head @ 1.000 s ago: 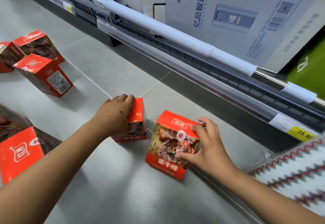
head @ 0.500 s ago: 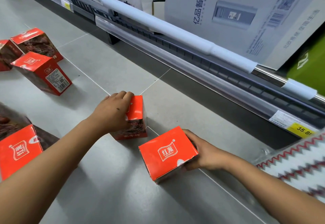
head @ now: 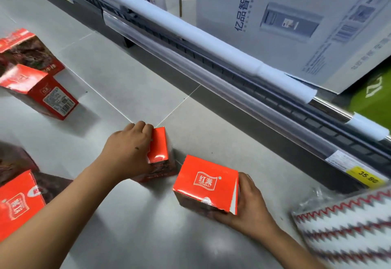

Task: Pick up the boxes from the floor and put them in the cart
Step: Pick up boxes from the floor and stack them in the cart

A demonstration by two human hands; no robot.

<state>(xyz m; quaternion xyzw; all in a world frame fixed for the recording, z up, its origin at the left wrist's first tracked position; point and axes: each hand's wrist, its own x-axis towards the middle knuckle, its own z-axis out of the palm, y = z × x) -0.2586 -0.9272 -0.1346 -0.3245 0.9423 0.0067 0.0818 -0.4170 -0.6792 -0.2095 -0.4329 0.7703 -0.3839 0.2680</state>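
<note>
The left hand (head: 129, 148) curls its fingers over the top of a red box (head: 159, 148) standing on the floor (head: 137, 78). The right hand (head: 249, 207) wraps round the side of a second box (head: 204, 184), tilted logo-face up just beside the first. Other boxes (head: 42, 93) lie well apart at the left.
</note>
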